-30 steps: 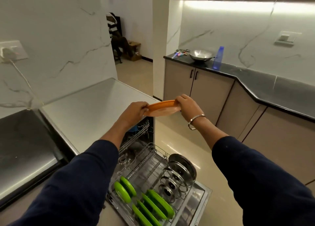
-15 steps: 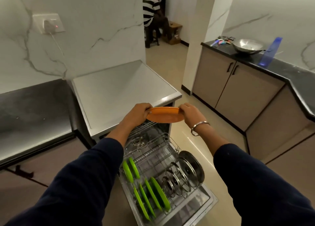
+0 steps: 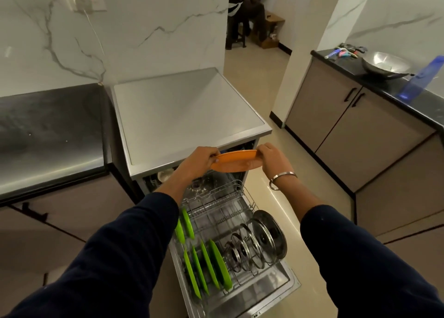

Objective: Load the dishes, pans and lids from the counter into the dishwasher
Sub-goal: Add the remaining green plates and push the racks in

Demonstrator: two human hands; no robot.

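The orange plate [image 3: 234, 161] has been carried from out toward the far cabinets back to the dishwasher [image 3: 192, 116] front edge, over the pulled-out lower rack [image 3: 223, 212] (gripped by the left hand [image 3: 199, 161] and right hand [image 3: 272, 159] throughout), and lowered slightly.

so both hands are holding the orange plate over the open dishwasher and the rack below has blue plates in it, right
Not quite: the head view shows green plates in the rack, not blue. Both the left hand and right hand do hold the orange plate over the open dishwasher.
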